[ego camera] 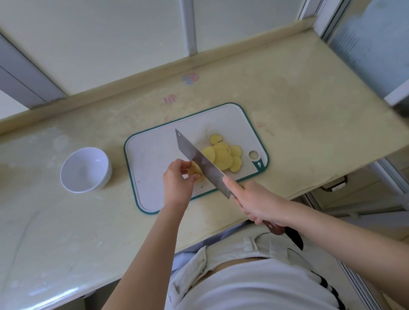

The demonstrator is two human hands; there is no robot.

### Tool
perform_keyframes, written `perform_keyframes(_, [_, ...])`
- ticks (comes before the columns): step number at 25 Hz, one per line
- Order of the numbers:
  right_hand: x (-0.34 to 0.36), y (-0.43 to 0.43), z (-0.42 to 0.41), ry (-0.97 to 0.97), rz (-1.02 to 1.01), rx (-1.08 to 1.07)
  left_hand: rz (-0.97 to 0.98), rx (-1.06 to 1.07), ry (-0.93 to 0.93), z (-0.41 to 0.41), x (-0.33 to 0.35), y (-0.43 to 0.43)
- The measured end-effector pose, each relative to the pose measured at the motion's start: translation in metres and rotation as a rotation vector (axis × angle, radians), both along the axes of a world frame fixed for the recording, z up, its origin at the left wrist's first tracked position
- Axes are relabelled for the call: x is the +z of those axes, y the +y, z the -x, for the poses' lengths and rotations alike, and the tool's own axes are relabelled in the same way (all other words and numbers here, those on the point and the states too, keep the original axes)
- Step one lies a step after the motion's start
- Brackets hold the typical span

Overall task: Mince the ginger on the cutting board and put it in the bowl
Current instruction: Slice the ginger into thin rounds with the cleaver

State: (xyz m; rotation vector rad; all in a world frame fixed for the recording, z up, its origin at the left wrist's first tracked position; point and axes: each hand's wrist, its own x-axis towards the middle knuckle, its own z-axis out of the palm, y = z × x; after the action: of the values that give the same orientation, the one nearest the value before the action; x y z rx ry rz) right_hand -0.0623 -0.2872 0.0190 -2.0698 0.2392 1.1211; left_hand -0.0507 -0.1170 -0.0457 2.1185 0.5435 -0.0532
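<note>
A white cutting board (154,154) with a green rim lies on the counter. Several yellow ginger slices (225,156) are spread on its right half. My left hand (177,182) pinches the remaining ginger piece (195,172) near the board's front edge. My right hand (256,203) grips the brown handle of a cleaver (200,160). The blade stands against the right side of that piece, pointing away from me. An empty white bowl (84,169) sits left of the board.
The beige counter (306,122) runs to a window sill and glass panes behind. Its right end stops beside a glass door. Faint coloured marks (190,79) show on the counter behind the board. A drawer handle (335,185) sits below the right edge.
</note>
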Motion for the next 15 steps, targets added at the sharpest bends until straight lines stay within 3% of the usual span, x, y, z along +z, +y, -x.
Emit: perform_keyframes(15, [-0.034,0.035,-0.021,-0.117,0.005,0.048,0.053,0.052,0.016,-0.001,-0.001,0.003])
